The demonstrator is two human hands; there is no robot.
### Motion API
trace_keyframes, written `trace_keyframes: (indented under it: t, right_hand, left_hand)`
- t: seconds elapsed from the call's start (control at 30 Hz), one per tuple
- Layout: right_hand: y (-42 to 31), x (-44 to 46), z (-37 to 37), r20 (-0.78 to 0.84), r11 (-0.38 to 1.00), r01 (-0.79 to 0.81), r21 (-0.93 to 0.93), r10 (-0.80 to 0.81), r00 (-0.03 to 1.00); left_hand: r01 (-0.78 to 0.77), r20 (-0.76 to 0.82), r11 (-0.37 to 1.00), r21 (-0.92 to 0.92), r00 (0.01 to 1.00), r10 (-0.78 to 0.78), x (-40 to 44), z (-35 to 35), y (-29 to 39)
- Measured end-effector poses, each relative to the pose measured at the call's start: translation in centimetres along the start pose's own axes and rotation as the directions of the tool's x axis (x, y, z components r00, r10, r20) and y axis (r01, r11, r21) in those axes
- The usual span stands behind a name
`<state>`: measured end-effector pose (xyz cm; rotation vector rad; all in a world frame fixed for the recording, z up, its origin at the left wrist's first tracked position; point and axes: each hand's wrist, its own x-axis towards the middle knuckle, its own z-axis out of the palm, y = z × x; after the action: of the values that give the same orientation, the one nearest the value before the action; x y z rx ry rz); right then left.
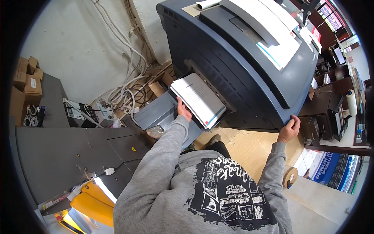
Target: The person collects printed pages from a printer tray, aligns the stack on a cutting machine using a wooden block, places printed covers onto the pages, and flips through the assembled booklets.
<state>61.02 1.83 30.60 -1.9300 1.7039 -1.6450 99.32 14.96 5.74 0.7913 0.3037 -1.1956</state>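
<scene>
White printed paper stack (199,97) is seated beside bulky dark-grey machine (183,43), long axis slanted upper left to lower right. Outer long edge is touched by nearer left hand (184,110); right hand (289,130) is placed at machine's corner. Neither grip's closure can be told.

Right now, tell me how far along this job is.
Looks done: printed sheets lie stacked at the machine's side. In hand: the left hand is at the stack's edge; the right hand is on the machine's corner. Apparently left: clearing the stack, not yet away from the machine.
</scene>
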Motion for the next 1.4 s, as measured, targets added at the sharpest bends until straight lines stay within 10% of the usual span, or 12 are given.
trace_keyframes:
  t: [1.4]
  right_hand:
    - [0.1,0.2,0.3,-0.004,0.999,0.040,0.009,-0.040,0.999]
  left_hand:
    - [0.006,0.084,0.998,-0.066,0.996,-0.001,0.4,-0.9,0.0]
